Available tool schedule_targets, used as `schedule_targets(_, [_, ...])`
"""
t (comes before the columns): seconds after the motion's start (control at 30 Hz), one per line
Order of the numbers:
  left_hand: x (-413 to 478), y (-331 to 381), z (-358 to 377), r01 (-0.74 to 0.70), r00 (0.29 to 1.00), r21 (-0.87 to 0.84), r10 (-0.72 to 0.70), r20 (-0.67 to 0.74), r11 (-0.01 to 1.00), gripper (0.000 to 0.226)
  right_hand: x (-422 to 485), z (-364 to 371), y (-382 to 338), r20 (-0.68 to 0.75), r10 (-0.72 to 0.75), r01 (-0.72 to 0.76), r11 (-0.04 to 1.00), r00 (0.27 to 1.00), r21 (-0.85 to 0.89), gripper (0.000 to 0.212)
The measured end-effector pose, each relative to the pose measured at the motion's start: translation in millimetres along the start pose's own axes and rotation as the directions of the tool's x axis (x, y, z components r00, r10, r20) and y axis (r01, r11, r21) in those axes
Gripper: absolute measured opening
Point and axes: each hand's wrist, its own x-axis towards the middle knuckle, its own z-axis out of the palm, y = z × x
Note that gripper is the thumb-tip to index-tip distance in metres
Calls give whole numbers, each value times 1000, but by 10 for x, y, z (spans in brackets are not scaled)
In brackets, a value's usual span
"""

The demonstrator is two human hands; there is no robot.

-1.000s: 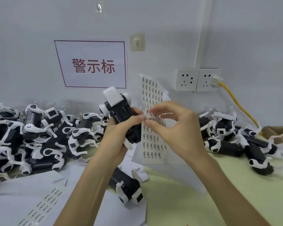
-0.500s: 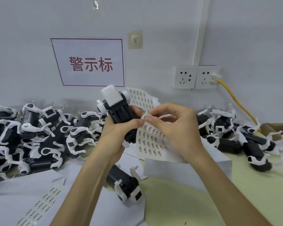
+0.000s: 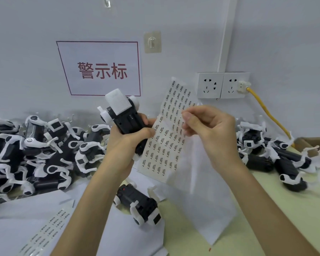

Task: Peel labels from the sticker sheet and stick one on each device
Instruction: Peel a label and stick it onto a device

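- Left hand: raised above the bench, grip curled round a device, thumb laid across its black body.
- Device: black with white end parts, held tilted, white end uppermost and leaning left, in front of the wall.
- Sticker sheet: upright in the air between the two hands, rows of small printed labels facing the camera; its left edge ran behind the device and the left hand's fingers.
- Right hand: grip pressed together, thumb and forefinger pinching at the sheet's right edge; whether a peeled label lay between the fingertips could not be told.
- Second device: lying on white paper on the bench, below the left forearm.
- Left pile of devices: heaped against the wall, wrapped in white strips.
- Right pile of devices: smaller, beyond the right hand.
- Spare label strip: flat on paper, lower left.
- Wall sign: red characters in a red border.
- Double socket: yellow cable plugged into the right outlet.
- Cardboard box: at the right edge.
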Motion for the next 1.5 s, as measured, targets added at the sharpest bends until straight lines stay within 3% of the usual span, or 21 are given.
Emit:
schedule_targets(0.13, [53,31,-89,18,970,-18,-22,-242,1000,27,21,-42,-52,24,13,-15,998,1000,66,18])
schedule_targets(0.23, [105,44,-261,43,898,-85,-76,-434,995,22,38,-68,-57,45,12,-15,998,999,61,25])
schedule_targets(0.3, [123,3,-379,84,841,4,-68,-537,996,14,48,-83,-57,61,4,-5,1000,998,25,32])
schedule_targets(0.4, [106,-33,-458,58,799,218,86,-595,974,15,54,-100,-62,97,-4,14,994,995,-110,37])
schedule_targets(0.5, [72,107,-357,-63,893,331,202,-403,942,30,54,-106,-84,191,-4,42,980,982,-195,43])
schedule_targets(0.57, [27,208,-200,-102,969,349,172,-177,931,40,53,-100,-100,245,-6,66,969,970,-238,47])
schedule_targets(0.67, [-62,261,73,-100,995,323,100,19,941,43,41,-83,-102,278,-32,120,945,960,-305,51])
schedule_targets(0.97, [-173,235,322,-92,994,251,77,71,964,28,24,-57,-103,191,-119,194,874,974,-445,41])
schedule_targets(1.03, [-171,224,322,-95,994,252,81,67,963,30,29,-71,-109,151,-129,185,871,980,-455,39])
schedule_targets(1.13, [-160,187,290,-76,995,158,65,75,985,17,58,-105,-110,54,-80,96,883,995,-460,34])
schedule_targets(1.23, [-160,142,281,-36,991,-1,36,131,999,15,64,-86,-101,-58,64,-76,968,996,-240,10])
schedule_targets(1.33, [-172,82,320,-50,985,-46,57,162,998,18,29,-33,-112,20,211,-212,977,977,36,10])
schedule_targets(1.5, [-150,38,302,-62,983,-54,71,172,997,18,15,8,-131,30,225,-227,972,974,58,7])
